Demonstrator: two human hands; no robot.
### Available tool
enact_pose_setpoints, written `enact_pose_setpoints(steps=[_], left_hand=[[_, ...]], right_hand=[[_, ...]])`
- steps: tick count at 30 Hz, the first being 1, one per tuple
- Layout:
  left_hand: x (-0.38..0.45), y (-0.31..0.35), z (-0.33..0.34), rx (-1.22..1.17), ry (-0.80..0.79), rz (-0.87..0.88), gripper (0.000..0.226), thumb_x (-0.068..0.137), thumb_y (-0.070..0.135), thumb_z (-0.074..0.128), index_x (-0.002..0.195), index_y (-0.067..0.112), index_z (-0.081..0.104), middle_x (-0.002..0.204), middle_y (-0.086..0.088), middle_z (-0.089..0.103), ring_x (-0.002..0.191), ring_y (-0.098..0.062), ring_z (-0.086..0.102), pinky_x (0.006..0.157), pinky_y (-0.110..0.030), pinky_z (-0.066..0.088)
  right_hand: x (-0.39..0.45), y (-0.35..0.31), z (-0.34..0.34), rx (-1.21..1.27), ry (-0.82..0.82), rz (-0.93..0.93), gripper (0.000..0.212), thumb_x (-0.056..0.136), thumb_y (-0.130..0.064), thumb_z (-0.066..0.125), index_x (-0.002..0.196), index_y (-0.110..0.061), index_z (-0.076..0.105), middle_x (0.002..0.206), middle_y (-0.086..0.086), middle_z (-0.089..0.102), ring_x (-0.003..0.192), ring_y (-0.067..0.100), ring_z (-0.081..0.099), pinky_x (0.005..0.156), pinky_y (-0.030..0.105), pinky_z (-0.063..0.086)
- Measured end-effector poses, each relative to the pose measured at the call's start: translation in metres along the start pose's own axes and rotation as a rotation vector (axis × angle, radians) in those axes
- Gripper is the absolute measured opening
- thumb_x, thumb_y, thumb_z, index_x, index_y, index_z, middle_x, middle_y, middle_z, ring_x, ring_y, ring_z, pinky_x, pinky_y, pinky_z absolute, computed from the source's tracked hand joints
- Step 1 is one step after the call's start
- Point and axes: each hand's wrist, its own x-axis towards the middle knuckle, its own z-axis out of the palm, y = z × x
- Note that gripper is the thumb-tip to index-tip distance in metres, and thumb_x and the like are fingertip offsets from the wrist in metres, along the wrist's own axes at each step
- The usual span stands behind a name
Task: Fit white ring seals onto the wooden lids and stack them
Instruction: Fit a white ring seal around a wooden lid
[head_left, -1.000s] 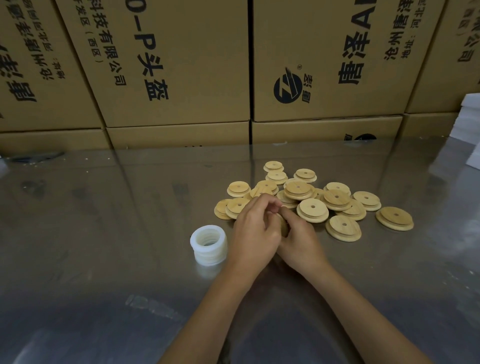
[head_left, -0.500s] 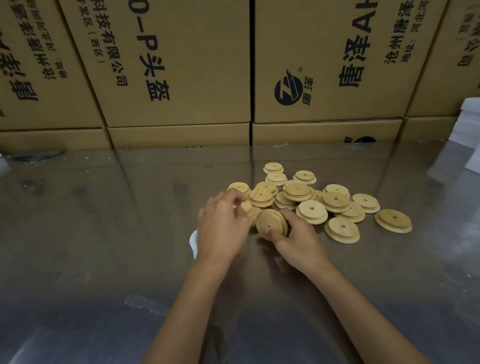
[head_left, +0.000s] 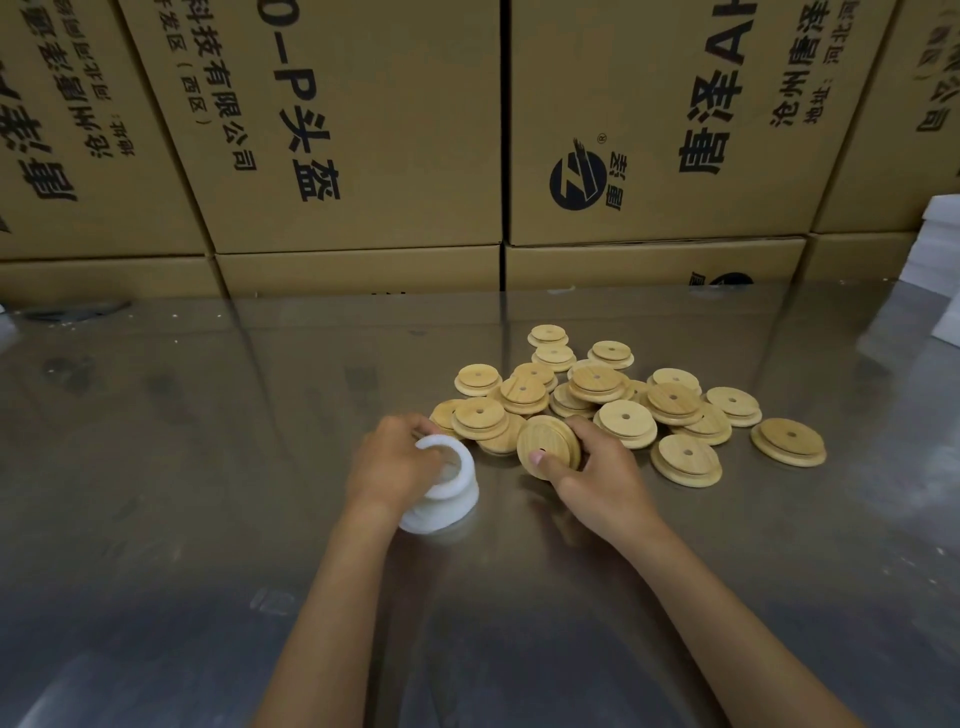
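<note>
Right hand (head_left: 597, 475) clamps a round pale wooden lid (head_left: 548, 447) on edge, thumb across its face, presented for sealing. Left hand (head_left: 395, 462) fingers curl onto the leaning stack of white ring seals (head_left: 449, 493), likely peeling one off.

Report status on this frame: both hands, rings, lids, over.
Left hand grips top of white ring stack, stack tilting. Right hand holds one wooden lid on edge. Loose lid pile behind, nothing blocking.
</note>
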Motion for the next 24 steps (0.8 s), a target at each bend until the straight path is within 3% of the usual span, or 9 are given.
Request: enact_pose_setpoints(steps=[5,9,12,19,24], left_hand=[[0.0017,-0.0021,-0.0019,0.001,0.136,-0.006,0.011,0.081,0.017,0.065,0.081,0.028,0.066,0.089,0.004,0.070,0.091,-0.022,0.064,0.078,-0.034,0.054],[0.0004,-0.0004,-0.0039,-0.038,0.208,0.006,0.006,0.082,0.026,0.068,0.078,0.029,0.071,0.082,0.010,0.070,0.087,-0.020,0.065,0.075,-0.031,0.051],[0.0002,0.0001,-0.0052,-0.117,0.221,0.022,0.008,0.082,0.028,0.071,0.076,0.029,0.075,0.076,0.012,0.071,0.082,-0.016,0.066,0.070,-0.029,0.050],[-0.0003,-0.0006,-0.0060,-0.136,0.236,0.050,0.015,0.083,0.038,0.071,0.079,0.026,0.078,0.080,0.000,0.074,0.088,-0.021,0.067,0.077,-0.034,0.051],[0.0000,-0.0002,-0.0052,-0.142,0.258,0.067,0.022,0.085,0.043,0.068,0.078,0.025,0.078,0.074,-0.001,0.072,0.082,-0.023,0.066,0.071,-0.033,0.049]], right_hand=[[-0.0012,-0.0020,-0.0013,0.016,-0.001,0.001,0.021,0.087,-0.027,0.072,0.100,-0.035,0.059,0.093,-0.024,0.061,0.088,-0.003,0.056,0.071,0.012,0.041],[-0.0007,-0.0021,-0.0012,0.009,0.002,0.010,0.021,0.088,-0.027,0.072,0.102,-0.034,0.059,0.094,-0.021,0.062,0.089,0.001,0.058,0.075,0.021,0.043],[-0.0010,-0.0014,-0.0014,0.012,0.000,0.015,0.021,0.088,-0.028,0.072,0.102,-0.035,0.058,0.093,-0.022,0.062,0.089,-0.001,0.057,0.072,0.018,0.042],[0.0001,-0.0013,-0.0008,0.034,0.013,0.033,0.018,0.086,-0.028,0.073,0.099,-0.034,0.062,0.092,-0.020,0.065,0.088,0.001,0.059,0.070,0.019,0.044],[0.0003,-0.0027,-0.0020,0.061,0.007,0.063,0.022,0.086,-0.027,0.073,0.106,-0.030,0.064,0.097,-0.017,0.066,0.092,0.003,0.060,0.073,0.020,0.045]])
